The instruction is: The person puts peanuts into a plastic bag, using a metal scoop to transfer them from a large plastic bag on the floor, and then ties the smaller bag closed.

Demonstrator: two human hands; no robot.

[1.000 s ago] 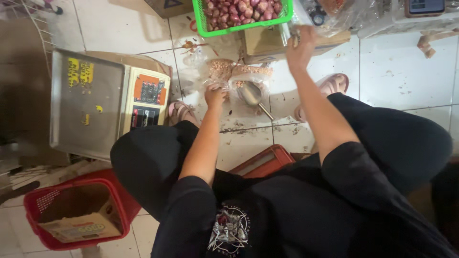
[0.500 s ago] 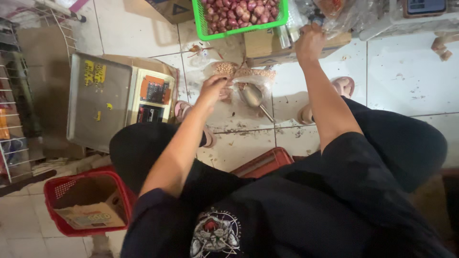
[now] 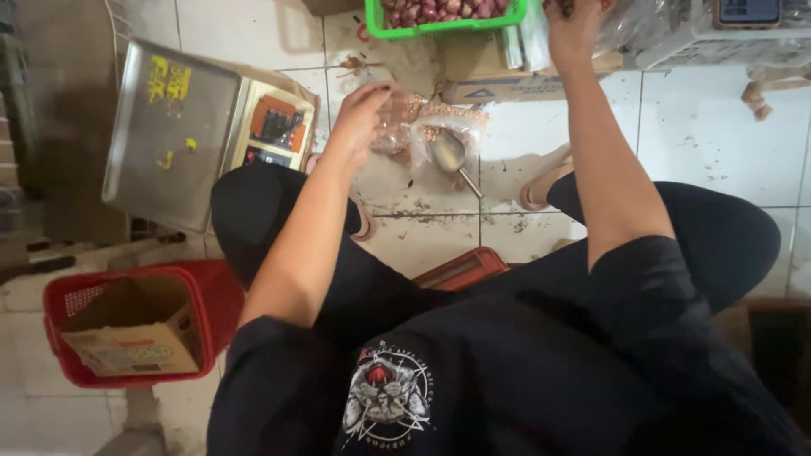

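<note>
**Reaching over a bag of nuts on the tiled floor**

We are sitting low over a white tiled floor with dark, gritty grout lines; our black-clad knees are spreading to either side. A weighing scale with a steel pan is resting near the floor's left edge, its orange panel facing us.

Compared with half a second ago, our view is tilting further over our own chest, and the scale is lying closer to the upper left corner. Our left hand is staying over the same spot, and our right hand is remaining up at the far edge.

Our left hand is hovering with fingers loosely bent and parted, holding nothing we can see, just beside the clear plastic bag of brownish nuts lying at the middle of the floor's far side. A metal scoop is sitting in the bag's mouth, handle pointing toward us. Our right hand is closing on crinkled clear plastic at the top edge; we cannot tell how firmly. A green basket of red shallots is standing between the hands, at the far edge. A red basket holding a cardboard box is sitting at the near left.
</note>
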